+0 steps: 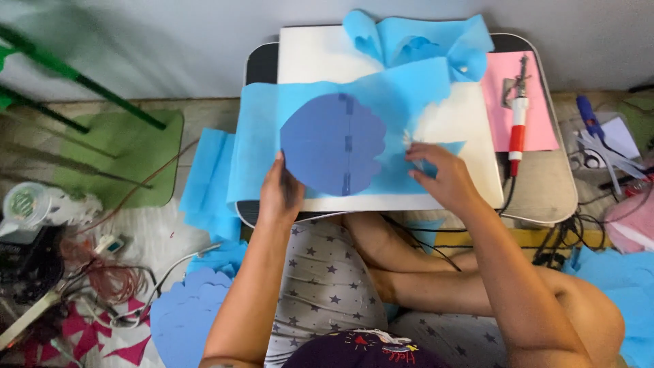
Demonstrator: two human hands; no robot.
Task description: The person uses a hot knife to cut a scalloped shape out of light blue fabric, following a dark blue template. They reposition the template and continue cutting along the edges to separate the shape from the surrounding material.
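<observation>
Head view, looking straight down at a small lap table (545, 184) sitting over the person's crossed legs. On top there's a white board (320, 58) and a big sheet of light blue crepe paper (262, 136) draped across it, spilling off the left edge. Lying on that sheet is a darker blue scalloped cardboard shape (332, 143), kind of like a shell, with a taped seam down the middle. The left hand (281, 194) has its grip pressed flat on the lower left edge of that shape, fingers together, holding it down against the paper. The right hand (436, 170) sits just to the right of the shape with its grip pinched on something small and whitish at the blue paper (too small to tell what it is, honestly). More crumpled blue paper (415, 41) is bunched at the far edge of the table. Off to the right lies a pink sheet (501, 116) with a red and white glue gun (518, 126) resting on it, cord trailing down. On the floor at lower left there's a stack of more blue scalloped cutouts (187, 317), plus tangled wires (112, 279) and a green mat (129, 157).
</observation>
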